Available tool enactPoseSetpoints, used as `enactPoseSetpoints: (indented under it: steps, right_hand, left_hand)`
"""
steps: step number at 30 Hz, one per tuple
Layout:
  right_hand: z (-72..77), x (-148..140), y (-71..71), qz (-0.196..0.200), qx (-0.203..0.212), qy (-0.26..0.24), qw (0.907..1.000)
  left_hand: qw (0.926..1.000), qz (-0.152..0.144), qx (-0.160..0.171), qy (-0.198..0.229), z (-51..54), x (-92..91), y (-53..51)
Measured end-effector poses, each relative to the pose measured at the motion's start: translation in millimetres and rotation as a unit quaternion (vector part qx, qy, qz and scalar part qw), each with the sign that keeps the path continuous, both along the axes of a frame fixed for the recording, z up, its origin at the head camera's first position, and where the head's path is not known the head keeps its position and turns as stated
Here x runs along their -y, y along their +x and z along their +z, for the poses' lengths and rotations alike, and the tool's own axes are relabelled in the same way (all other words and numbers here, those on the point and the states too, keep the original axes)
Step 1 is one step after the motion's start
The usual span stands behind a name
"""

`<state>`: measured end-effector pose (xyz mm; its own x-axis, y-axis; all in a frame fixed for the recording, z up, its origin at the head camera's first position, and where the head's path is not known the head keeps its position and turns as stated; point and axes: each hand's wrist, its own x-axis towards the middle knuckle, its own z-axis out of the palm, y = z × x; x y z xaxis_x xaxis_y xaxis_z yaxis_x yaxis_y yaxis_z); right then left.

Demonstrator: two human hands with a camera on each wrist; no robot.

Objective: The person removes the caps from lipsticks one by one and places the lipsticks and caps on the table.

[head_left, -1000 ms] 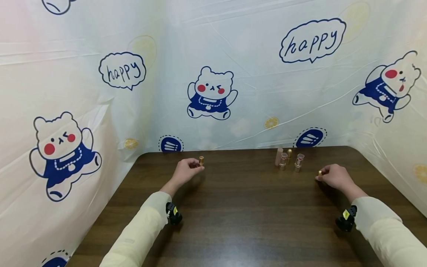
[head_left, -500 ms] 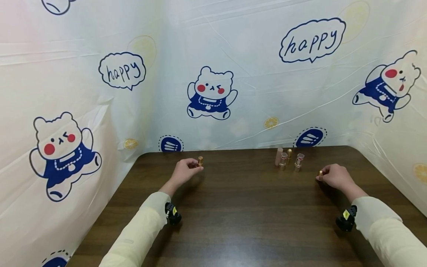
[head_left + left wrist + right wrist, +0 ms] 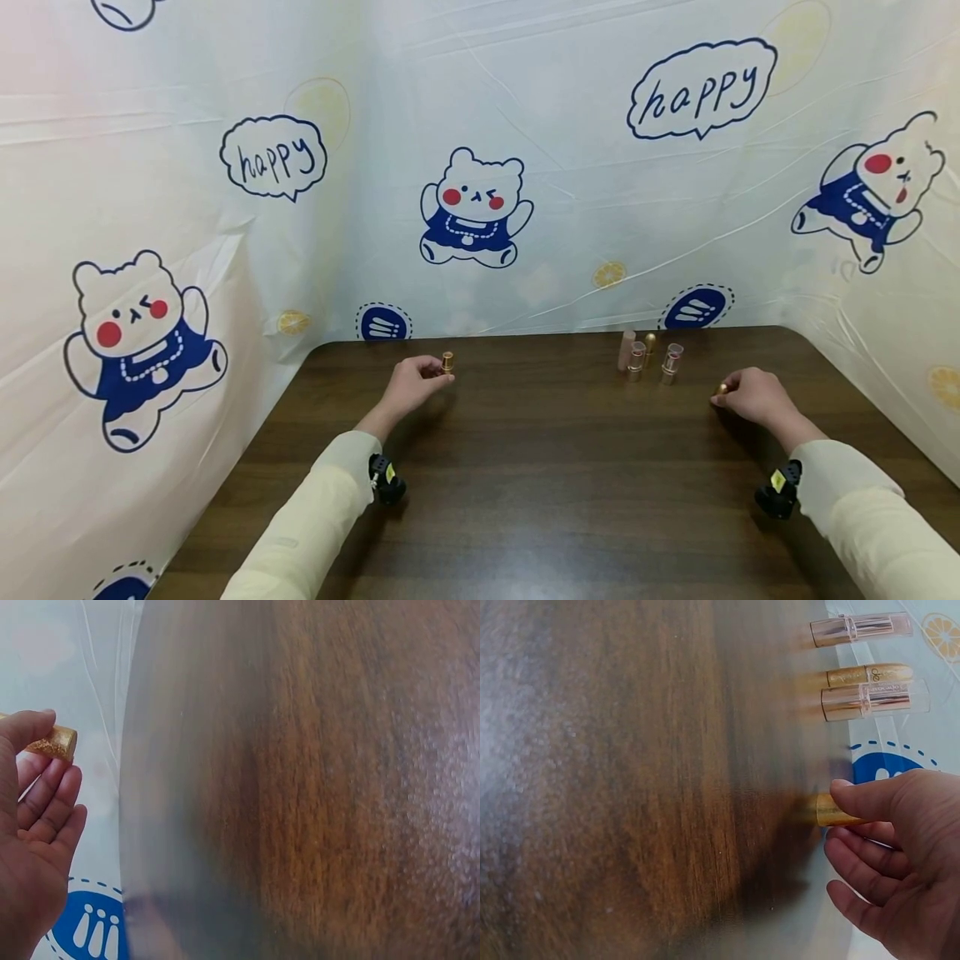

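Slight leftward drift of the left hand [image 3: 411,385] with its gold tube [image 3: 447,361] since the first head frame; right hand [image 3: 756,395] and the standing group look essentially unmoved. Left hand pinches the gold tube between thumb and fingers, the remaining fingers loosely extended beneath it in the left wrist view. Tube is about upright near the far edge of the tabletop [image 3: 525,467]; whether its base touches the wood cannot be told, as fingers hide it. Right hand pinches a short gold cylinder [image 3: 832,810], thumb on one side and fingers on the other, low near the tabletop at the right; contact again unclear. Both grips are near the ends of small, smooth items, presumably because fingertips give finer control there than a full fist would. Between the hands, nearer the right one, stand a pink tube [image 3: 626,351], a gold lipstick [image 3: 650,350], a left clear-capped lipstick [image 3: 636,362] and a right clear-capped lipstick [image 3: 672,365], all upright. Close grouping towards the back probably keeps them out of the forearms' way; standing on end, they take little room but would likely topple if brushed. Printed curtain [image 3: 390,125] hangs behind.
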<state>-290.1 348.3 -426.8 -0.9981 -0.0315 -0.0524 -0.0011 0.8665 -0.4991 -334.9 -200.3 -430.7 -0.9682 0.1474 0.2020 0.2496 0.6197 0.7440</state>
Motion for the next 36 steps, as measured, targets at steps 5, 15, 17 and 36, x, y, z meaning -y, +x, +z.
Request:
enactPoseSetpoints:
  steps: [5,15,17,36]
  right_hand:
    - [0.5,0,0.3,0.006,-0.006,0.005,1.0]
    - [5.9,-2,-0.4,-0.006,0.001,-0.005,1.0]
    - [6.9,-2,-0.5,-0.008,-0.006,-0.007,0.9999]
    - [20.6,17,-3.6,-0.005,-0.08,-0.028,0.9964]
  left_hand:
    - [0.9999,0.007,0.008,-0.01,-1.7,2.3,-1.0]
    - [0.9994,0.016,0.013,-0.028,-4.3,6.1,-1.1]
    - [0.9993,0.018,0.015,-0.029,-4.3,6.5,-1.1]
    - [0.9972,0.046,0.033,-0.048,-8.6,14.5,-4.5]
